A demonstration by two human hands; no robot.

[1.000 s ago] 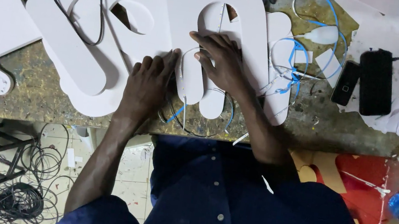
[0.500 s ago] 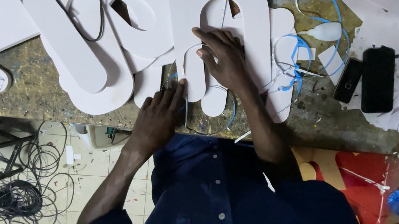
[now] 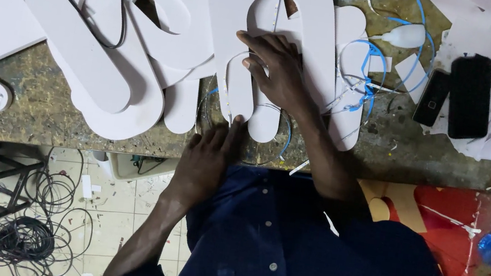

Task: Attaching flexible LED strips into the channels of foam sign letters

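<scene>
My right hand (image 3: 280, 75) is pressed flat, fingers spread, on the big white cutout letter (image 3: 272, 39) lying on the table (image 3: 38, 109), not gripping it, just holding it down. My left hand (image 3: 207, 158) sits open at the table edge just below, fingertips touching the letter's lower leg. Blue wires (image 3: 363, 77) are right of my right grip.

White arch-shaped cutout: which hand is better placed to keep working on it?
Probably the right hand: it lies flat on the white arch-shaped cutout, fingers spread. The left hand sits at the bench edge, only its fingertips near the cutout's lower end.
</scene>
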